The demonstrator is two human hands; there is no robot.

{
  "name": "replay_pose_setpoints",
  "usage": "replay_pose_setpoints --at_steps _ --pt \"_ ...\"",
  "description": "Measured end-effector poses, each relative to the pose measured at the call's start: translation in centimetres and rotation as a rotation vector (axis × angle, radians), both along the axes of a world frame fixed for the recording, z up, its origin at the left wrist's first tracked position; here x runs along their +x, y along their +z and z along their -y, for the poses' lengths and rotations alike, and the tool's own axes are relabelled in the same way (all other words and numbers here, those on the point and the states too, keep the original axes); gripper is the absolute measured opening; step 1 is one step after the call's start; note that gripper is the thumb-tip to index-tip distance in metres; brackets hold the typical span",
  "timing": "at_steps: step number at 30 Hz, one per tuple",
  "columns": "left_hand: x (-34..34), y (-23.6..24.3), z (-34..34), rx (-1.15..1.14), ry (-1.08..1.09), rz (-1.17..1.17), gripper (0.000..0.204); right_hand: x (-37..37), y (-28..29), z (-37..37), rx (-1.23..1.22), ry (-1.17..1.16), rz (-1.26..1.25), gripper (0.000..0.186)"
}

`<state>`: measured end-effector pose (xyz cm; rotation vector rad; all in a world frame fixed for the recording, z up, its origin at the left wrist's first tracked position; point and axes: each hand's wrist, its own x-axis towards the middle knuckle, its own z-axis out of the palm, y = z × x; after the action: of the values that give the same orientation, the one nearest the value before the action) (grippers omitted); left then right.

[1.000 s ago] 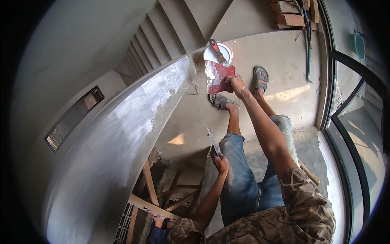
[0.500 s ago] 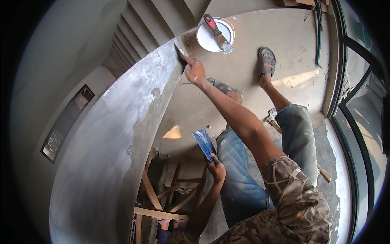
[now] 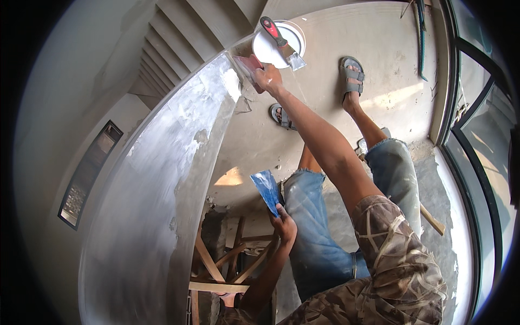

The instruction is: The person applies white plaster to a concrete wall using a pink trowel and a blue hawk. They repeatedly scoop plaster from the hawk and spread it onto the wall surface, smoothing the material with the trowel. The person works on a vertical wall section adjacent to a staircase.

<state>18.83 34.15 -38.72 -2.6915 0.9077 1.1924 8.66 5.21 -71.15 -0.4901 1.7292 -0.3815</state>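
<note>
My right hand (image 3: 268, 79), stretched far forward, is closed on a reddish flat spreader (image 3: 249, 67), its broad face showing beside the far end of a low wall (image 3: 157, 173). Whether its edge touches the wall I cannot tell. White filler (image 3: 219, 78) coats the upper part of that wall at the far end, and bare grey shows along its lower edge. Closer to me, my left hand (image 3: 284, 223) grips a blue spreader (image 3: 265, 190) by its narrow end. White smears mark the blue blade, which points up and away from me.
A white bucket (image 3: 265, 49) stands past my right hand, with a red-and-black-handled putty knife (image 3: 275, 31) lying across it. Stairs (image 3: 184, 32) rise behind the wall. Wooden framing (image 3: 216, 265) stands near my left arm. A glass door with a dark frame (image 3: 466, 130) is at right.
My right hand has drawn slightly away from the wall, and its spreader has turned from edge-on to show its reddish face. A bright white patch now shows at the wall's far end.
</note>
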Motion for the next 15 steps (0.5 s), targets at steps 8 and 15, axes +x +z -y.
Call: replay_pose_setpoints --at_steps 8,15 --pt "0.0 0.0 1.6 0.019 0.031 -0.015 0.052 0.9 -0.5 -0.3 -0.018 -0.142 0.076 0.046" --pt "0.4 -0.6 1.1 0.036 -0.031 0.013 0.054 -2.4 18.1 -3.8 -0.243 -0.096 0.437 0.038"
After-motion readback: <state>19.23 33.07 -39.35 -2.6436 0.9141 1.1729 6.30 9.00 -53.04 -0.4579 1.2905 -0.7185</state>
